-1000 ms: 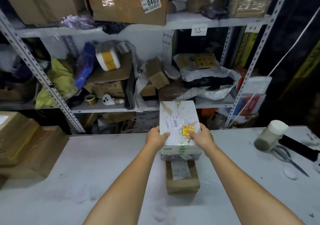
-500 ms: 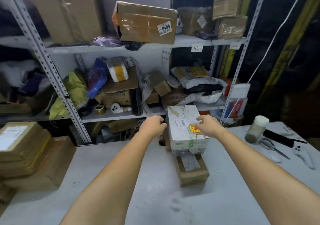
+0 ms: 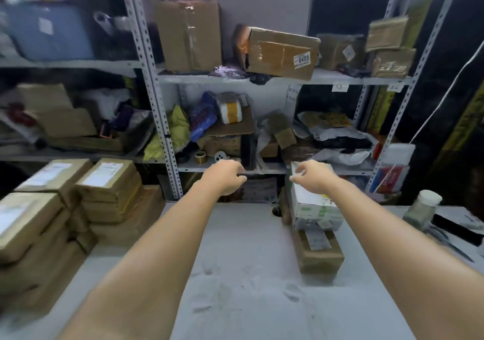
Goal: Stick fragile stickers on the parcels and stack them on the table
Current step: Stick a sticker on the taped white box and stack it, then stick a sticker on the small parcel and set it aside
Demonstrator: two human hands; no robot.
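A white parcel (image 3: 314, 208) with a yellow-red sticker lies on top of a brown parcel (image 3: 318, 254) on the grey table (image 3: 241, 261), right of centre. My right hand (image 3: 313, 178) hovers over the white parcel's top with loosely curled fingers and holds nothing. My left hand (image 3: 225, 177) is in the air to the left of the stack, fingers loosely curled, nothing in it. Stacks of brown parcels (image 3: 104, 185) with white labels fill the table's left side.
Metal shelving (image 3: 154, 104) crammed with boxes and bags rises behind the table. A white-capped jar (image 3: 423, 208), scissors (image 3: 450, 242) and a black tool (image 3: 458, 227) lie at the table's right edge.
Both hands have let go of the white parcel, now resting on the brown one, and lifted away. My view has swung up and to the left, bringing the left-hand parcel stacks into sight.
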